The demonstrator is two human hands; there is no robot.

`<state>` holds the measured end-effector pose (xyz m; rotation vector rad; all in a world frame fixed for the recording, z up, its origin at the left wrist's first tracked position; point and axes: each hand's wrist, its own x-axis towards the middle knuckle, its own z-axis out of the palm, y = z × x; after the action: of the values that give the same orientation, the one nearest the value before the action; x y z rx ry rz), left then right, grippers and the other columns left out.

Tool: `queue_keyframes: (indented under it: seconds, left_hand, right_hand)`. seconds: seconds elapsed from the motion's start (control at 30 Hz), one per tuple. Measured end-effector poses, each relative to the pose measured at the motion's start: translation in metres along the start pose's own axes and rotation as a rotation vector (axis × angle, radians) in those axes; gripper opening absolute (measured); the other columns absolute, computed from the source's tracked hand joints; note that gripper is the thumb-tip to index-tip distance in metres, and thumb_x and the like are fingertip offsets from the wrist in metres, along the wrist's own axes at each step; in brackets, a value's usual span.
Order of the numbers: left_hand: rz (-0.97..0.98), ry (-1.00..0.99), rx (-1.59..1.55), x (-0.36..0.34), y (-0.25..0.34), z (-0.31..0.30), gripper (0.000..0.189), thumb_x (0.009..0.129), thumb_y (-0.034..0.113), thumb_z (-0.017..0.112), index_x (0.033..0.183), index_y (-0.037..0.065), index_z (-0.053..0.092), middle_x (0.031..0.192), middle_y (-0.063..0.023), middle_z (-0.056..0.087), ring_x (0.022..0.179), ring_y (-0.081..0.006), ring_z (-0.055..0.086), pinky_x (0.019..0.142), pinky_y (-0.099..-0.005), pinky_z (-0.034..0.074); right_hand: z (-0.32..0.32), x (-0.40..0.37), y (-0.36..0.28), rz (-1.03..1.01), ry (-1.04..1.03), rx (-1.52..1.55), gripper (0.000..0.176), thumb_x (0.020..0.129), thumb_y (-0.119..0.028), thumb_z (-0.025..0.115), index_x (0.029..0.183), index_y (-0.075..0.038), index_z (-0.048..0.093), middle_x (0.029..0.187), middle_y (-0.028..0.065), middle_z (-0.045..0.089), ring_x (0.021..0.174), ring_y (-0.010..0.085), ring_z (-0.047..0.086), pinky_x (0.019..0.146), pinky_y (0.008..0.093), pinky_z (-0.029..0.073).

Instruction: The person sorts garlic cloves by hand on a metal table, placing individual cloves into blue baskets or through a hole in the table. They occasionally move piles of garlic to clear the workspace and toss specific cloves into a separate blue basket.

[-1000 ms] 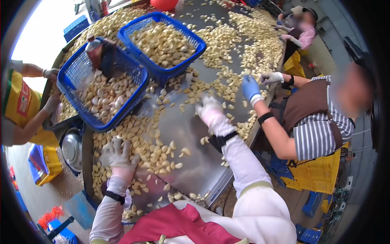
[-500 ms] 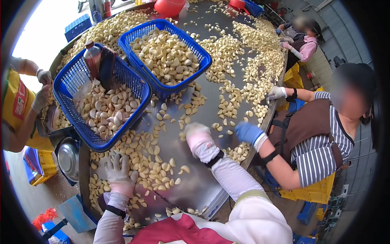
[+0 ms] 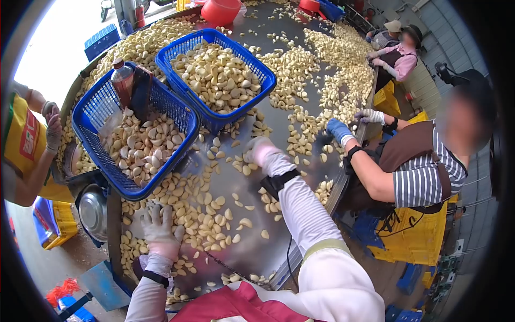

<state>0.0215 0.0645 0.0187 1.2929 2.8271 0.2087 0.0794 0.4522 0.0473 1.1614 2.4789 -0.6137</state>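
My left hand (image 3: pixel 161 231), in a pale glove, rests with its fingers spread over peeled garlic cloves (image 3: pixel 196 228) at the near left of the metal table. Farther out, my right hand (image 3: pixel 261 152), also gloved, is low over the table beside a small group of cloves (image 3: pixel 244 165). Its fingers are smeared and partly turned away, so I cannot see whether they hold anything. Beyond my left hand stands a blue basket (image 3: pixel 102 166) holding garlic cloves, a bottle (image 3: pixel 123 85) and a dark upright object. A second blue basket (image 3: pixel 257 99) behind it is heaped with cloves.
At the right edge, a co-worker in a striped shirt has a blue-gloved hand (image 3: pixel 339 130) over cloves. Another person's gloved hands (image 3: pixel 52 126) are at the left. Red tubs (image 3: pixel 221 11) and more workers are at the far end. Yellow crates (image 3: pixel 413 241) stand right of the table.
My right hand has moved slightly away from me across the table. The co-worker's blue-gloved hand has drawn back from it, away along the right edge. My left hand has barely moved.
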Motion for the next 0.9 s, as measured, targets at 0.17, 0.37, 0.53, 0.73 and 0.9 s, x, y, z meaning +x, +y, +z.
queue_keyframes:
  seconds: [0.17, 0.37, 0.53, 0.73, 0.9]
  left_hand:
    - [0.019, 0.009, -0.015, 0.000, -0.001, 0.002, 0.075, 0.077, 0.036, 0.072, 0.141, 0.011, 0.044, 0.141, -0.0174, 0.041, 0.129, -0.0457, 0.038, 0.111, -0.0584, 0.027]
    - [0.035, 0.039, 0.005, -0.001, -0.002, 0.003, 0.072, 0.078, 0.036, 0.071, 0.140, 0.010, 0.045, 0.139, -0.0172, 0.042, 0.128, -0.0444, 0.039, 0.110, -0.0586, 0.028]
    - [0.051, 0.059, -0.009, -0.003, -0.002, 0.003, 0.072, 0.078, 0.035, 0.071, 0.140, 0.009, 0.045, 0.139, -0.0174, 0.043, 0.129, -0.0437, 0.038, 0.109, -0.0579, 0.029]
    - [0.049, 0.060, 0.004, -0.002, -0.001, 0.002, 0.072, 0.078, 0.035, 0.071, 0.141, 0.010, 0.045, 0.140, -0.0169, 0.043, 0.127, -0.0427, 0.040, 0.109, -0.0563, 0.029]
    - [0.029, 0.027, -0.019, -0.002, -0.003, 0.004, 0.070, 0.079, 0.035, 0.071, 0.139, 0.011, 0.046, 0.137, -0.0165, 0.045, 0.127, -0.0435, 0.040, 0.109, -0.0571, 0.029]
  right_hand:
    - [-0.086, -0.066, -0.026, -0.433, 0.124, 1.467, 0.033, 0.087, -0.007, 0.069, 0.120, 0.001, 0.065, 0.096, 0.0110, 0.070, 0.092, 0.0168, 0.069, 0.079, 0.0299, 0.058]
    - [-0.012, -0.043, 0.015, -0.383, 0.245, 0.275, 0.035, 0.083, -0.009, 0.069, 0.118, -0.006, 0.068, 0.107, 0.0127, 0.070, 0.103, 0.0270, 0.067, 0.094, 0.0381, 0.053]
    - [0.028, -0.088, 0.039, -0.335, 0.265, 0.024, 0.029, 0.079, -0.020, 0.071, 0.107, -0.012, 0.071, 0.106, 0.0165, 0.068, 0.105, 0.0326, 0.064, 0.093, 0.0393, 0.051]
    - [0.047, -0.121, 0.033, 0.031, -0.104, -0.195, 0.031, 0.076, -0.020, 0.071, 0.105, -0.009, 0.066, 0.103, 0.0153, 0.070, 0.101, 0.0337, 0.066, 0.089, 0.0400, 0.052]
    - [0.033, -0.093, 0.033, -0.036, -0.045, 0.342, 0.029, 0.078, -0.017, 0.066, 0.106, -0.009, 0.067, 0.100, 0.0161, 0.071, 0.098, 0.0344, 0.067, 0.085, 0.0401, 0.053]
